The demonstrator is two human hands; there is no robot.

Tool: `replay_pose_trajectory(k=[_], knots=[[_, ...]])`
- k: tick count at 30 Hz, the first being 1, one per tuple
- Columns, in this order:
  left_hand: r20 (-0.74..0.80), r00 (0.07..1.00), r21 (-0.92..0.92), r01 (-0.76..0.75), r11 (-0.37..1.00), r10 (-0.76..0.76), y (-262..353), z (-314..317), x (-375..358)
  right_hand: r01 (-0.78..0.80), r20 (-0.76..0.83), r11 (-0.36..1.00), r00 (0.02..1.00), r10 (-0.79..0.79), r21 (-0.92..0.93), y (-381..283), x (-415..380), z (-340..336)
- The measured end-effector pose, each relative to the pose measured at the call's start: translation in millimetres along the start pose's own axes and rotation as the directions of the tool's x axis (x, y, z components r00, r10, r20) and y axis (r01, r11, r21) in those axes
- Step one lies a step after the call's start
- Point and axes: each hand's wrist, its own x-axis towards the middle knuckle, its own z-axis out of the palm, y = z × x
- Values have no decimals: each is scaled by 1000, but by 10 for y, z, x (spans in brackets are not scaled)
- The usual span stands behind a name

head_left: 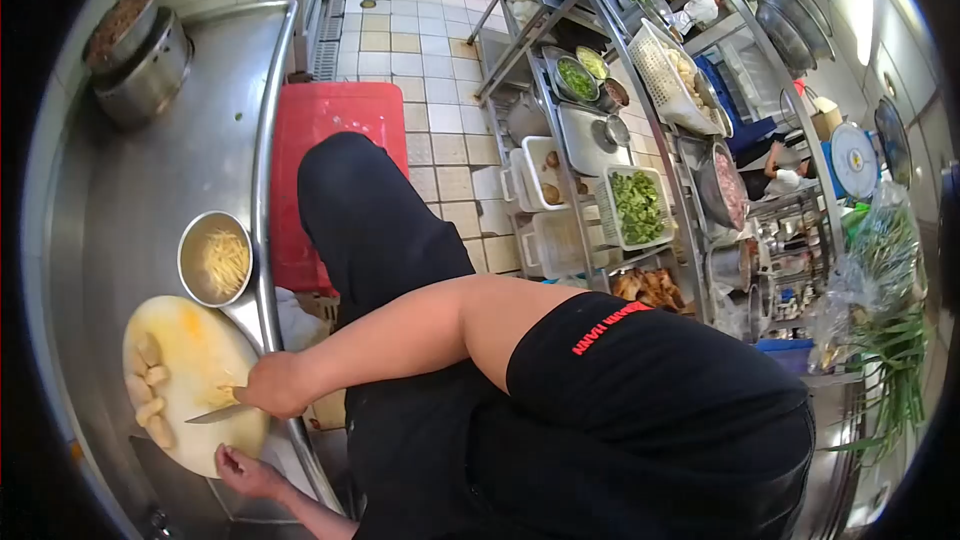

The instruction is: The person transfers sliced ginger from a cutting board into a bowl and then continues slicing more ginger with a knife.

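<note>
My right hand grips a knife, its blade low over a round white cutting board. A small heap of pale yellow shreds lies by the blade. My left hand is at the board's near lower edge, its fingers pinched together; whether anything is between them is too small to tell. Several pale knobby pieces, like peeled ginger, rest along the board's far side. Beside the board stands a round metal bowl with thin yellow strips inside.
The board rests on a steel counter with a raised rim. Metal pots stand at its far corner. A red box sits beside my leg. Behind are steel racks with a basket of chopped greens, and green stalks hang at the right.
</note>
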Motion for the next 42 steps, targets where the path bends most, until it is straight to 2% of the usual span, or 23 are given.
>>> replay_pose_trajectory(k=[2, 3, 5, 6, 11, 12, 13, 15, 17, 18, 19, 20, 21, 23, 24, 26, 29, 36, 42], knots=[[-99, 978, -70, 180, 981, -186, 305, -229, -106, 45, -59, 997, 997, -42, 57, -66, -218, -47], [-91, 978, -57, 184, 981, -189, 180, -224, 18, 46, -54, 996, 998, -42, 72, 13, -1, 21], [-195, 933, -40, 302, 953, -304, 246, -262, 9, 42, -96, 995, 995, -34, 86, 32, -30, 40], [-199, 948, 0, 255, 967, -250, 169, -282, -42, 29, -90, 996, 996, -22, 84, 42, -84, 18], [-263, 929, 11, 274, 962, -262, 240, -492, 246, 45, -49, 996, 998, -41, 71, 10, -62, -48], [-286, 934, -10, 223, 975, -216, 264, -500, 316, 44, -48, 996, 998, -41, 72, -1, -70, -78], [-312, 935, -30, 168, 985, -169, 294, -514, 381, 91, -91, 995, 992, -87, 40, -13, -87, -134], [-297, 936, -28, 191, 981, -191, 397, -523, 509, 135, -137, 991, 982, -133, 6, 15, -78, -157], [-121, 992, 2, 49, 999, -48, 544, -488, 622, 235, -224, 966, 941, -253, -106, 116, -5, -124], [-120, 992, 1, 46, 999, -46, 641, -432, 663, 233, -226, 967, 941, -251, -106, 130, -5, -158], [111, 994, 12, -13, 1000, 12, 758, -362, 701, 239, -236, 958, 933, -271, -158, 146, -9, -211], [336, 940, 10, -74, 997, 66, 875, -297, 734, 245, -246, 947, 924, -293, -209, 159, -8, -246], [335, 940, 10, -75, 997, 68, 1050, -215, 738, 244, -247, 947, 924, -293, -210, 183, -2, -253], [551, 834, 235, -194, 953, 34, 1337, -63, 691, 256, -274, 944, 911, -307, -208, 249, 9, -251], [551, 834, 235, -197, 952, 37, 1289, -10, 688, 255, -277, 944, 910, -307, -209, 277, 9, -257], [630, 773, 327, -178, 928, -74, 1154, 96, 723, 232, -244, 948, 928, -283, -219, 333, 7, -262], [666, 731, 401, -178, 898, -152, 1110, 133, 765, 250, -202, 935, 931, -303, -251, 401, 3, -254], [633, 753, 467, -188, 864, -178, 879, 163, 789, 319, -129, 903, 921, -367, -289, 470, 39, -297], [598, 794, 436, -213, 875, -105, 618, 178, 828, 332, -152, 898, 910, -385, -288, 477, -2, -324]])
